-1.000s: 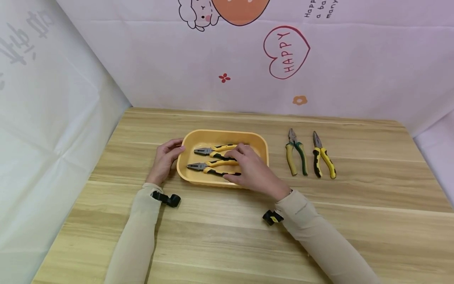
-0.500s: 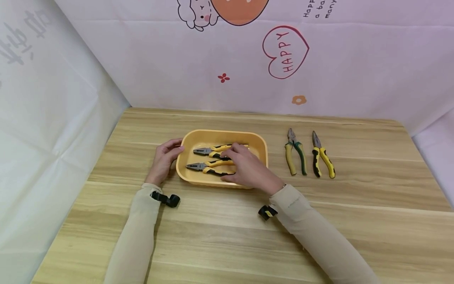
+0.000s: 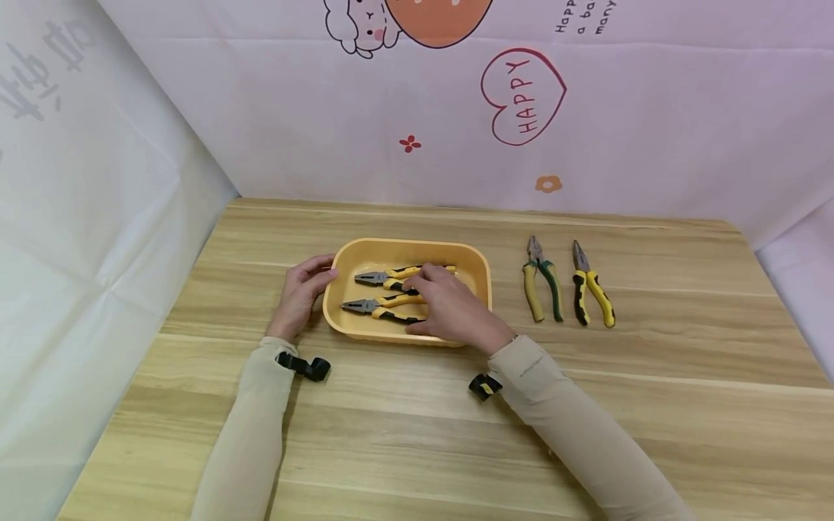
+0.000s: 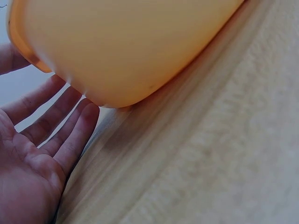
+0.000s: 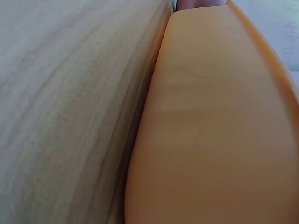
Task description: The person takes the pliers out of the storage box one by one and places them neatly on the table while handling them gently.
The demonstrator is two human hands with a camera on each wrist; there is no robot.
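At the left, the left hand [image 3: 302, 293] touches the end of a yellow, rounded-rectangular plastic tray [image 3: 417, 252] with fairly straight fingers against its outer wall. The tray stands on the pale wood-grain counter [image 3: 404, 434]. In it lie 2 steel pliers with yellow-and-black handles, jaws pointing left: the far pliers [image 3: 386, 277] and the near pliers [image 3: 373, 306]. The right hand [image 3: 452, 304] reaches over their handles, thumb at the near side; whether it grips them I cannot tell. Right of the tray lie steel pliers with 1 tan and 1 green handle [image 3: 531, 286], then tapered-nose pliers with yellow-and-black handles [image 3: 580, 289].
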